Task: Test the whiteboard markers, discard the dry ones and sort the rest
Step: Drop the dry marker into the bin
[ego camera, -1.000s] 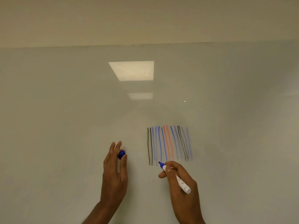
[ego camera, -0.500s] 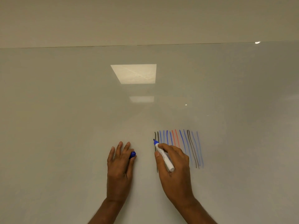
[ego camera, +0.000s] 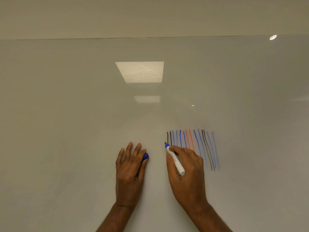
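Head view, marker test in progress. The right hand [ego camera: 187, 173] grips a white-barrelled marker with a blue tip [ego camera: 175, 160] in a writing hold, thumb and curled fingers closed round the barrel. The tip touches, or nearly touches, the glossy pale whiteboard [ego camera: 83, 114] just left of a row of black, blue and red test strokes [ego camera: 192, 144]. One second earlier the tip stood at the foot of that row; half a second earlier it had risen to the top left corner; it now sits partway down beside the first black line. No fresh blue line can be made out above the tip, so the marker may be dry, though the trace may simply be too faint or too short to see.

The left hand [ego camera: 130, 171] lies near the board with fingers mostly straight, pinching a blue plastic cap [ego camera: 145, 156] between thumb and forefinger, as it did in both earlier pictures.

Containers: none is in view; neither a discard bin nor a sorting tray appears, so the verdict on this marker has no visible destination yet.
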